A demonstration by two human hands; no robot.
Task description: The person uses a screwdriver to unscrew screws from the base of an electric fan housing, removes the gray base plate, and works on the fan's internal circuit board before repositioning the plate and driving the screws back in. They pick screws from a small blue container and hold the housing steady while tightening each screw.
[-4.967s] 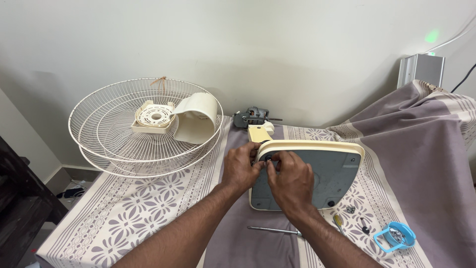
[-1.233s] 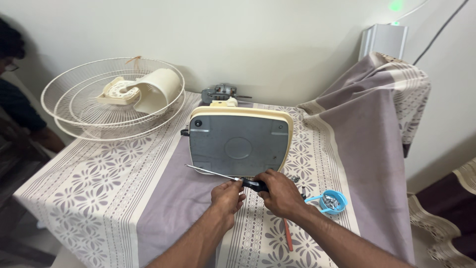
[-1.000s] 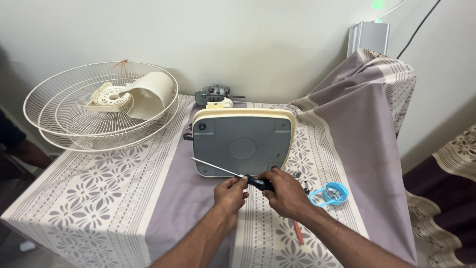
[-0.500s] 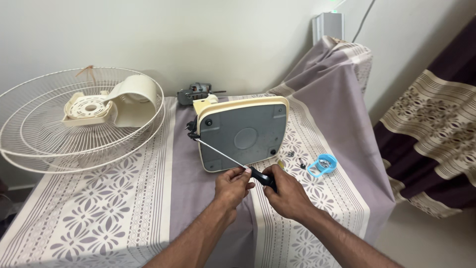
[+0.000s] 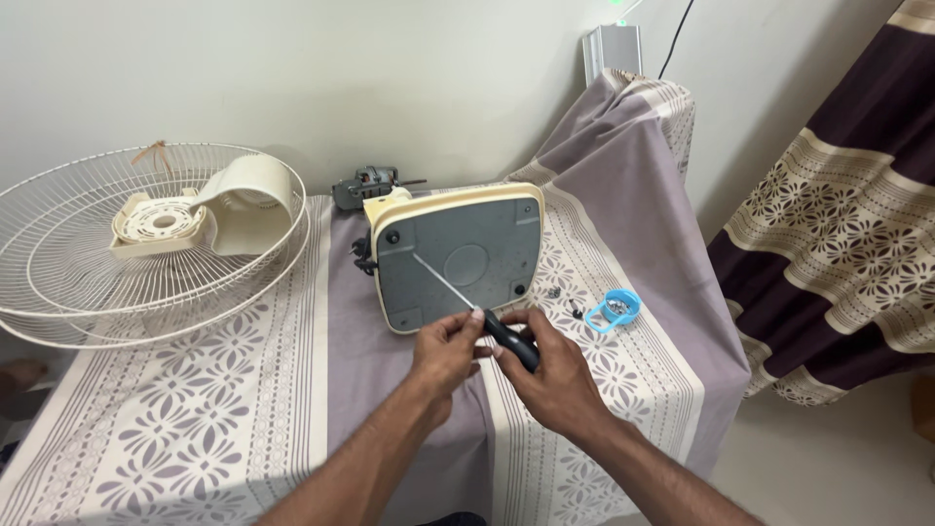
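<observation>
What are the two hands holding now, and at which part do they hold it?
Both hold one screwdriver. The right hand wraps its black handle; the left hand pinches the metal shaft just ahead of the handle. Its tip points at the grey fan base.

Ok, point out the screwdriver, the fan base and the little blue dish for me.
screwdriver [image 5: 513,343], head view, black handle.
fan base [image 5: 466,255], head view, grey underside panel.
blue dish [image 5: 624,299], head view, far rim.

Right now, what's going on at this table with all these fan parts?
A person holds a screwdriver in both hands: the right hand grips the black handle, the left hand steadies the shaft. Its tip rests on the grey underside of a cream fan base propped up on the cloth-covered table. A wire fan guard sits at the left, loose screws and a blue cap at the right.
</observation>
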